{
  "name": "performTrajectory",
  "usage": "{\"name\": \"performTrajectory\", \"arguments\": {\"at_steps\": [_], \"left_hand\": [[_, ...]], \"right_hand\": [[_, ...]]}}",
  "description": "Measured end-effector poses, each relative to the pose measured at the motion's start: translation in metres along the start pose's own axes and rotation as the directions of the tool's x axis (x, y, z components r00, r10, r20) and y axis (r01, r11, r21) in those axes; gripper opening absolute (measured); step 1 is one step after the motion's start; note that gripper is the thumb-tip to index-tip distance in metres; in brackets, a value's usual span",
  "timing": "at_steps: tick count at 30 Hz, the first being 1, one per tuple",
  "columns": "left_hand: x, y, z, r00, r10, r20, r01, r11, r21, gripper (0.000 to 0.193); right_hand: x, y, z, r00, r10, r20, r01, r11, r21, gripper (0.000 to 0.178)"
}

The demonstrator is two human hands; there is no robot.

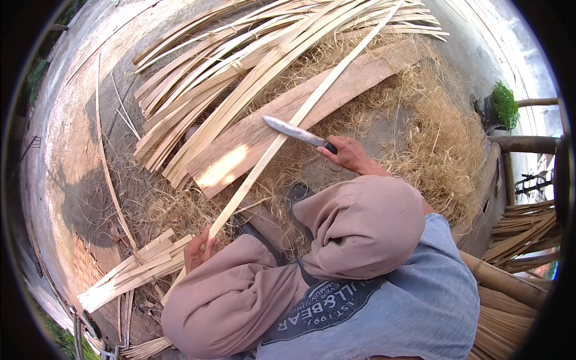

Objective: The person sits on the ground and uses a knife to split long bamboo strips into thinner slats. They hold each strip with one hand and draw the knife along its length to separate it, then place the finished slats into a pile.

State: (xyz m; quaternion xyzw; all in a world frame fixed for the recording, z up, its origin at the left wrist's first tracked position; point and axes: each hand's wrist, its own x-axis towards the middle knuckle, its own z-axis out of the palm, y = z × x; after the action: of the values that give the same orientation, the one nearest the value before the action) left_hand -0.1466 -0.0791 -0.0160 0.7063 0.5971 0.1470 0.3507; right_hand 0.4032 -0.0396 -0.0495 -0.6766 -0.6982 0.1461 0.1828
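Note:
My right hand (345, 154) is wrapped round the dark handle of a knife (294, 130). Its long blade points left and lies across a pale bamboo strip (259, 167). My left hand (198, 248) grips the near end of this same strip, beside my left knee. From there the strip runs up and to the right, crossing a flat wooden board (240, 147) and reaching over the bundles at the far side. Whether the blade's edge bites into the strip is too small to tell.
Bundles of bamboo strips (204, 99) lie beyond the board. Curly shavings (441, 144) cover the ground at right. A shorter stack of strips (135, 271) rests left of my left hand. A bamboo pole (504, 281) and more strips (525, 231) are at the right, near a green plant (505, 106).

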Motion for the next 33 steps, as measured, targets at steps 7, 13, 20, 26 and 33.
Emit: {"name": "performTrajectory", "arguments": {"at_steps": [7,13,20,26,33], "left_hand": [[-0.001,0.020,-0.016,0.978,0.209,0.008,-0.206,0.955,0.214,0.059],[0.047,0.041,0.057,0.995,0.099,-0.022,-0.094,0.981,0.170,0.042],[-0.007,-0.020,0.010,0.977,0.165,-0.133,-0.190,0.960,-0.205,0.027],[-0.039,-0.041,-0.005,0.991,-0.045,-0.123,0.021,0.981,-0.193,0.030],[-0.010,-0.047,-0.014,0.961,-0.273,0.052,0.274,0.962,-0.004,0.037]], "right_hand": [[0.027,0.072,-0.053,0.836,0.542,-0.083,-0.543,0.840,0.011,0.062],[0.011,-0.008,-0.002,0.992,0.095,0.078,-0.101,0.991,0.082,0.056],[0.039,0.095,-0.055,0.710,0.671,-0.214,-0.612,0.738,0.283,0.057],[0.010,0.035,-0.006,0.992,0.123,-0.031,-0.122,0.991,0.047,0.060],[0.033,0.115,-0.091,0.684,0.667,-0.295,-0.612,0.745,0.266,0.062]]}}
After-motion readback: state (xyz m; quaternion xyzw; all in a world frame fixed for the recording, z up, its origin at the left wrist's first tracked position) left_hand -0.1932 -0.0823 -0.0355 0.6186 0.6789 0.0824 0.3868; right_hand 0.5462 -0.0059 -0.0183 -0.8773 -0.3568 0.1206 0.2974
